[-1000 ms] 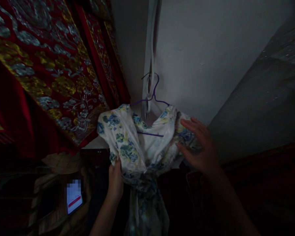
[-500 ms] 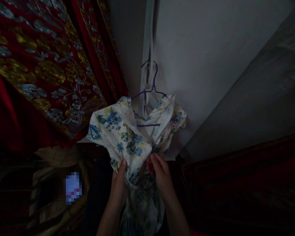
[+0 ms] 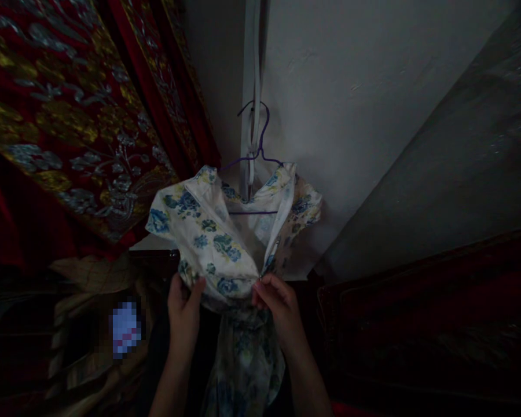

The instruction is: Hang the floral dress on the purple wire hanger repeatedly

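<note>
A white dress (image 3: 226, 243) with blue and green flowers hangs by its shoulders on a purple wire hanger (image 3: 261, 152). Its front is open in a deep V, and the skirt drops in folds below the waist. My left hand (image 3: 184, 307) is at the waist's left side, thumb over the cloth, fingers at its edge. Where the two front edges meet, my right hand (image 3: 280, 304) pinches the dress with thumb and forefinger. A small fastener seems to sit at those fingertips, too dark to make out.
The hanger's hook is at a pale strip (image 3: 250, 52) on the white wall (image 3: 351, 116). Red cloth (image 3: 69, 116) with gold and silver embroidery hangs on the left. Below it are a woven basket (image 3: 56, 330) and a blurred bright patch (image 3: 125, 329). Dark red fabric (image 3: 438, 301) lies at right.
My left hand has shifted left along the waist, and the cloth there looks spread wider. My right hand still pinches the front opening. The whole view has shifted slightly.
</note>
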The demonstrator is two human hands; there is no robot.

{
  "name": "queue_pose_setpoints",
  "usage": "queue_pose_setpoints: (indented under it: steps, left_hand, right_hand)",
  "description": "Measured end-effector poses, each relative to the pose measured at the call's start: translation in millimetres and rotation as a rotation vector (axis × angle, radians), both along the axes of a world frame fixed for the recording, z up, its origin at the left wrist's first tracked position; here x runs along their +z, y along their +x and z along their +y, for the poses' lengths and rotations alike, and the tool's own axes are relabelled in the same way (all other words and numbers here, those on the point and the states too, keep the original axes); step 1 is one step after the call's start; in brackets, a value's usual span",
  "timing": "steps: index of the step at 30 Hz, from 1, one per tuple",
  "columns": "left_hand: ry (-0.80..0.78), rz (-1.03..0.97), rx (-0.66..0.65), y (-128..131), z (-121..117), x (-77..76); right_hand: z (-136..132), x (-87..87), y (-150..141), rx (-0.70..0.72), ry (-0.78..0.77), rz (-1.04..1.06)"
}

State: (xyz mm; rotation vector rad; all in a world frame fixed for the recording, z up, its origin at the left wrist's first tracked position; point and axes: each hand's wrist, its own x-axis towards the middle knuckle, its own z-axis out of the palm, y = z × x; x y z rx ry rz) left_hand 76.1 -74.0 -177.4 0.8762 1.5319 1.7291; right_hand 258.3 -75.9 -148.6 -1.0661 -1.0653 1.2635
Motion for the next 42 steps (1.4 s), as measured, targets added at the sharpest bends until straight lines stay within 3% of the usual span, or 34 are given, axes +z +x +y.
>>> queue_pose_setpoints:
  steps: [2,3,7,8,13,16,20,22,24,27,30,32,35,37,39,42]
  left_hand:
    - [0.130,0.258,0.144,-4.7,1.6,-0.9]
    - [0.165,0.335,0.116,-2.0,1.2,-0.4]
    - [0.140,0.310,-0.458,29.8,-0.3,5.1]
    - [0.123,0.273,-0.545,37.8,0.6,6.8]
    - [0.138,0.293,-0.566,55.0,7.6,9.4]
    - [0.127,0.355,-0.578,60.7,7.4,-4.2]
    - [0.064,0.426,-0.605,71.0,8.0,-37.8]
    - [0.054,0.482,-0.615,70.6,13.3,-49.1]
    - [0.060,0.549,-0.651,64.3,23.3,-47.4]
    - [0.169,0.628,-0.706,48.3,44.3,-12.1]
    - [0.446,0.642,-0.572,35.9,67.0,55.7]
    - [0.658,0.695,-0.448,33.8,80.1,105.0]
    - [0.827,0.853,-0.428,38.6,92.4,160.1]
    - [0.889,0.956,-0.426,42.8,94.5,178.5]
    - [0.924,0.996,-0.359,42.4,93.6,185.6]
    - [0.911,0.780,-0.122,20.0,95.7,187.8]
  right_hand:
    - [-0.9,0.6,1.8,0.020,-0.004,0.005]
    - [-1.1,1.0,1.2,0.033,-0.006,0.010]
    - [-2.7,5.7,-6.1,0.109,-0.021,0.020]
    - [-3.5,7.6,-7.2,0.131,-0.026,0.013]
    - [9.6,26.1,2.1,0.159,-0.078,0.003]
    - [47.2,57.0,12.4,0.032,-0.030,0.048]
    - [106.0,117.0,20.2,-0.084,0.152,0.123]
    - [120.2,139.2,20.2,-0.083,0.233,0.118]
    - [120.9,147.6,17.5,-0.068,0.279,0.097]
    - [106.5,139.8,10.1,-0.071,0.295,0.065]
    - [87.5,132.5,3.1,-0.056,0.319,0.012]
    - [77.2,136.3,0.6,-0.030,0.357,-0.026]
    - [71.2,144.4,0.4,-0.055,0.430,-0.095]
    - [76.0,139.6,1.2,-0.123,0.460,-0.139]
    - [85.4,121.8,1.7,-0.185,0.448,-0.173]
    - [92.8,79.5,1.2,-0.186,0.340,-0.205]
